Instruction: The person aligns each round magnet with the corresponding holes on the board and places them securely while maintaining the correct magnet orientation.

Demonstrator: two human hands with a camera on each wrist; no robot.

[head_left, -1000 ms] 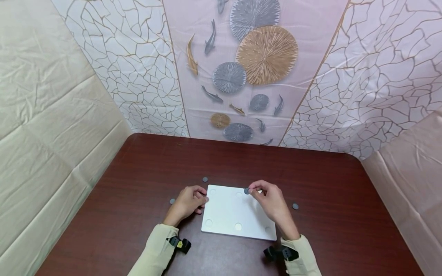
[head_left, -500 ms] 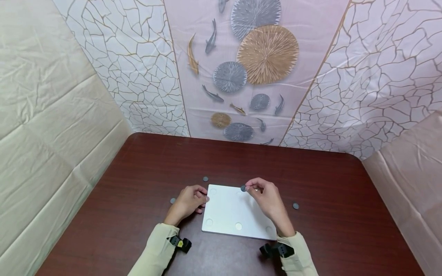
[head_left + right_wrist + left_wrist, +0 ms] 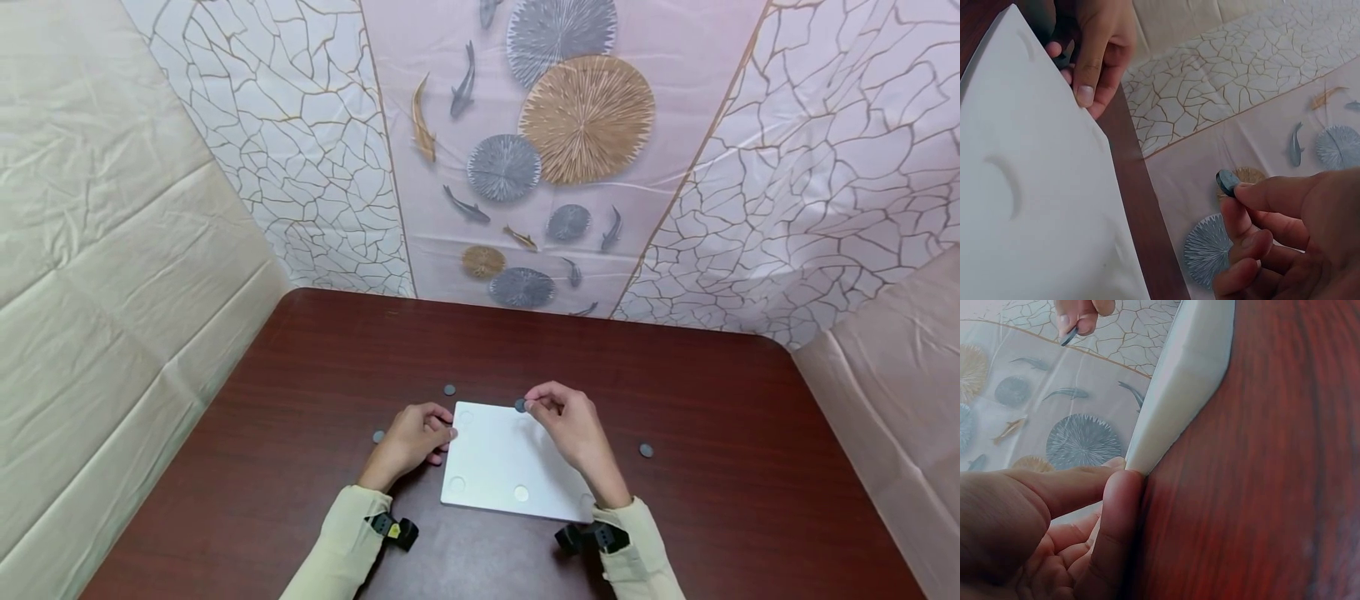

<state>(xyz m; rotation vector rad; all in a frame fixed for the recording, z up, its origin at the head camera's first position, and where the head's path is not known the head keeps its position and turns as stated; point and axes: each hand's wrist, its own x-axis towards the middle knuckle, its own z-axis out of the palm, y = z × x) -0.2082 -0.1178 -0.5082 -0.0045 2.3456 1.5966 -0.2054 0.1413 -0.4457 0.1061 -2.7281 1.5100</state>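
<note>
Grey disc, lower centre, seems light, stiff; right fingers pinch its rim, the best hold; left fingers grip white board.

High head view, wrist close-ups, shared board

Board: looks like hard plastic, smooth, matt to satin, with an even, slightly waxy edge; its shallow round recesses look just as smooth. Disc: dull face, faint sheen along the rim; metal or plastic, can't tell. Loose discs: look matt, too small to read further. Table: fine wood grain, smooth, satin with a soft glare near the board; solid or laminate unclear. Backdrop: thin printed sheet, creased, slight sheen. Side drapes: wrinkled matt cloth. Sleeves: matt cloth. Wrist cameras: plastic-looking.
</note>
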